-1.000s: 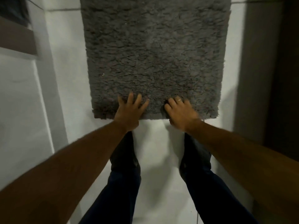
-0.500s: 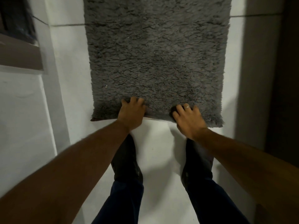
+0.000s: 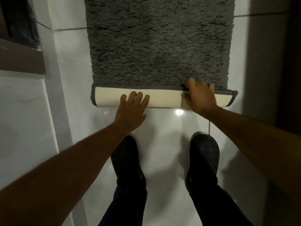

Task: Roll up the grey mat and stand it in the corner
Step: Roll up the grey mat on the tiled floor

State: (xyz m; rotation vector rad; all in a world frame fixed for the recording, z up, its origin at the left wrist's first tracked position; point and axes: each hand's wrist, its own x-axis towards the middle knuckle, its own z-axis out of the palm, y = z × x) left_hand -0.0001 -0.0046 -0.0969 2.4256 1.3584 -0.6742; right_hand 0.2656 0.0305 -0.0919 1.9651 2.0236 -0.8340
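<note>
Two dark shoes (image 3: 125, 160) are standing on the glossy white floor (image 3: 162, 144). Beyond them, the left hand (image 3: 132, 110) is pressing flat, fingers spread, on the folded cream underside (image 3: 162, 98) of the grey mat (image 3: 159, 46). The right hand (image 3: 201, 97) is curling over the fold, gripping it.

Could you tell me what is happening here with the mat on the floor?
A person is bending over a grey mat on the white floor and has begun rolling it from the near end. One turn is made, so the pale backing faces up along that edge. The left hand presses flat on the roll, and the right hand curls over it further right. Most of the mat lies flat beyond them. The person's dark shoes stand just short of the roll.
</note>
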